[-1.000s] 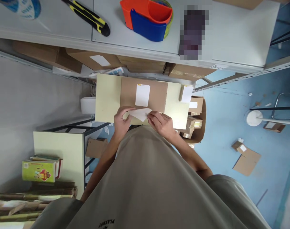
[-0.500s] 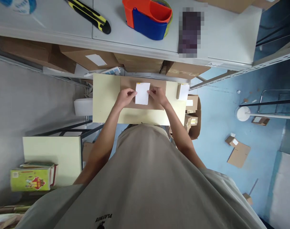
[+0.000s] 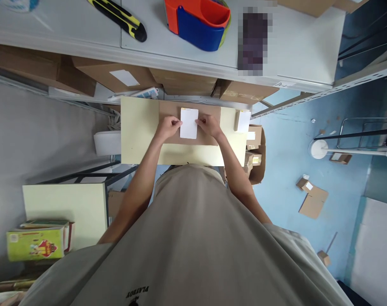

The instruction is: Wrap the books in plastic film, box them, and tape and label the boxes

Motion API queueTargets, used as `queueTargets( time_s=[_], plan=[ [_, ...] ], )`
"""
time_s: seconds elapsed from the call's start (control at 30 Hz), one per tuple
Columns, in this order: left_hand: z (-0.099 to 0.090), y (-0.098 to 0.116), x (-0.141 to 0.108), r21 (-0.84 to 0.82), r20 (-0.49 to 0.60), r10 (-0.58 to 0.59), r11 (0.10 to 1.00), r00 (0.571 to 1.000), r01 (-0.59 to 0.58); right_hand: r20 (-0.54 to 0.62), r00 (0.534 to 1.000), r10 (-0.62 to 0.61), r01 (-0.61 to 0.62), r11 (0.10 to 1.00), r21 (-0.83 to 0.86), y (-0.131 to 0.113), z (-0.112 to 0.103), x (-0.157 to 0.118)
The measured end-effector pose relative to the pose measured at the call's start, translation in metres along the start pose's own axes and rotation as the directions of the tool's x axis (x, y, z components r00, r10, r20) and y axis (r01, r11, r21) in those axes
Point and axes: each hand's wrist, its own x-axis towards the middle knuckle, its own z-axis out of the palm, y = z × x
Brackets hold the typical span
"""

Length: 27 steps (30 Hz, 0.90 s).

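Observation:
A white rectangular card or label (image 3: 189,123) is over the middle of a flat brown cardboard piece (image 3: 209,137), which lies on the pale yellow tabletop (image 3: 139,127). My left hand (image 3: 168,127) pinches the card's left edge between thumb and fingers. On the opposite edge, my right hand (image 3: 210,125) holds it in the same kind of pinch. Whether the card touches the cardboard or is slightly above it, I cannot tell. To the right on the tabletop sits a stack of white cards (image 3: 243,122).
Above the tabletop runs a grey shelf (image 3: 180,59) with a yellow-black utility knife (image 3: 120,19) and a red-blue tape dispenser (image 3: 198,25). Cardboard boxes (image 3: 183,80) stand beneath it. An open carton (image 3: 260,165) with small boxes is at the right. Books (image 3: 37,242) lie lower left.
The view has shifted slightly. Both hands keep their pinch on the white card, which stays over the cardboard with hardly any movement.

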Motion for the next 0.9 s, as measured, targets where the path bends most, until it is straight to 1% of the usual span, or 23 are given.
queueTargets(
  time_s=[0.17, 0.27, 0.5, 0.67, 0.9],
  plan=[
    [0.004, -0.001, -0.001, 0.01, -0.036, 0.018, 1.0, 0.999, -0.018, -0.018, 1.0, 0.022, -0.022, 0.999, -0.027, -0.001, 0.002, -0.003],
    [0.005, -0.001, 0.0, 0.012, -0.047, 0.005, 1.0, 0.999, -0.004, -0.025, 1.0, 0.017, -0.018, 0.999, -0.04, -0.002, 0.004, -0.003],
    [0.006, 0.0, -0.001, 0.026, -0.052, -0.004, 1.0, 0.999, 0.005, -0.043, 0.999, 0.006, -0.01, 0.996, -0.084, 0.0, 0.009, 0.0],
    [0.006, 0.002, -0.002, 0.039, -0.067, -0.019, 0.999, 0.998, 0.022, -0.061, 0.998, 0.02, -0.027, 0.994, -0.105, -0.001, 0.013, 0.001],
    [0.006, 0.005, -0.002, 0.083, -0.074, -0.003, 0.997, 0.997, 0.009, -0.067, 0.997, 0.03, -0.037, 0.993, -0.115, 0.0, 0.016, 0.001]
  ],
)
